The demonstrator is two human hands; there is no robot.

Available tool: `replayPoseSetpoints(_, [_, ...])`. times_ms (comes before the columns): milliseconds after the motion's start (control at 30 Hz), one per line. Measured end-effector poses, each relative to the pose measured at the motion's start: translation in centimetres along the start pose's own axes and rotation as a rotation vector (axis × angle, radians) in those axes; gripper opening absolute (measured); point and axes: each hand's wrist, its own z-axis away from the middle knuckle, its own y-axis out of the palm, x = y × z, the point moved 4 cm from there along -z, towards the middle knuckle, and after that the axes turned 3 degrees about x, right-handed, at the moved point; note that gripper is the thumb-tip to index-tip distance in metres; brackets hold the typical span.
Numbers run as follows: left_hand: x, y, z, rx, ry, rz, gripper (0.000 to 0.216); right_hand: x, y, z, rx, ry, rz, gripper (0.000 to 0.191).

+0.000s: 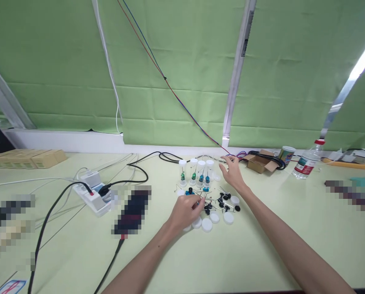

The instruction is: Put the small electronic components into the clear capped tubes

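My left hand rests on the pale green table, fingers pinched together over a scatter of small parts: black knobs, blue pieces and thin metal pins. What it pinches is too small to name. Several white round caps lie just in front of it. My right hand hovers farther back with fingers spread, holding nothing, right beside a row of clear tubes that stand upright with green and blue pieces inside.
A white power strip with black cables lies at the left. An open cardboard box, a mug and a water bottle stand at the back right. Tan boxes sit far left. Red and blue wires hang down.
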Motion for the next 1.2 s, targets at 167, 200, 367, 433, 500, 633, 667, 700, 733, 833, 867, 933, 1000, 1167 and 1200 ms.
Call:
replayPoseSetpoints(167, [0.0, 0.0, -0.1, -0.023, 0.0, -0.012, 0.042, -0.5, 0.6, 0.2, -0.038, -0.023, -0.023, 0.027])
replayPoseSetpoints(200, [-0.1, -0.1, -0.1, -0.029, -0.002, -0.013, 0.043, -0.6, 0.5, 0.3, -0.052, -0.027, -0.027, 0.026])
replayPoseSetpoints(367, [-0.2, -0.2, -0.1, -0.05, -0.014, -0.027, 0.044, -0.6, -0.2, 1.4, -0.142, -0.043, -0.054, 0.019])
replayPoseSetpoints(433, [-0.2, -0.2, -0.1, -0.052, -0.02, -0.04, 0.045, -0.3, -0.7, 2.1, -0.19, -0.052, -0.064, 0.02])
replayPoseSetpoints(500, [-0.3, -0.1, -0.1, -0.051, -0.023, -0.059, 0.044, 0.1, -1.2, 2.8, -0.243, -0.064, -0.067, 0.021])
replayPoseSetpoints(633, [-0.6, -0.3, -0.3, -0.042, -0.032, -0.11, 0.042, 1.2, -2.3, 3.8, -0.309, -0.089, -0.06, 0.022])
replayPoseSetpoints(667, [-0.7, -0.4, -0.4, -0.034, -0.034, -0.124, 0.042, 1.4, -2.4, 3.9, -0.311, -0.096, -0.057, 0.023])
replayPoseSetpoints(700, [-0.8, -0.5, -0.5, -0.023, -0.037, -0.139, 0.041, 1.6, -2.4, 4.0, -0.31, -0.104, -0.052, 0.023])
replayPoseSetpoints(733, [-1.0, -0.6, -0.6, -0.006, -0.04, -0.154, 0.039, 1.8, -2.4, 4.0, -0.301, -0.114, -0.045, 0.024])
replayPoseSetpoints(833, [-1.9, -0.9, -1.0, 0.059, -0.062, -0.197, 0.033, 2.0, -2.0, 4.0, -0.24, -0.142, -0.036, 0.027])
replayPoseSetpoints(867, [-2.3, -1.0, -1.1, 0.084, -0.077, -0.211, 0.031, 1.9, -1.8, 3.9, -0.209, -0.148, -0.037, 0.028])
replayPoseSetpoints(933, [-3.2, -1.0, -1.2, 0.134, -0.108, -0.235, 0.023, 1.7, -1.5, 3.9, -0.15, -0.15, -0.038, 0.03])
replayPoseSetpoints(1000, [-4.0, -1.1, -1.2, 0.183, -0.129, -0.251, 0.022, 1.3, -1.4, 3.9, -0.118, -0.14, -0.034, 0.033])
replayPoseSetpoints(1167, [-2.8, -2.0, -2.0, 0.314, -0.322, -0.364, 0.022, 0.9, -1.9, 3.7, -0.095, -0.118, -0.025, 0.038])
replayPoseSetpoints(1200, [-1.9, -2.4, -2.2, 0.312, -0.369, -0.387, 0.024, 0.9, -1.9, 3.6, -0.09, -0.119, -0.025, 0.038])
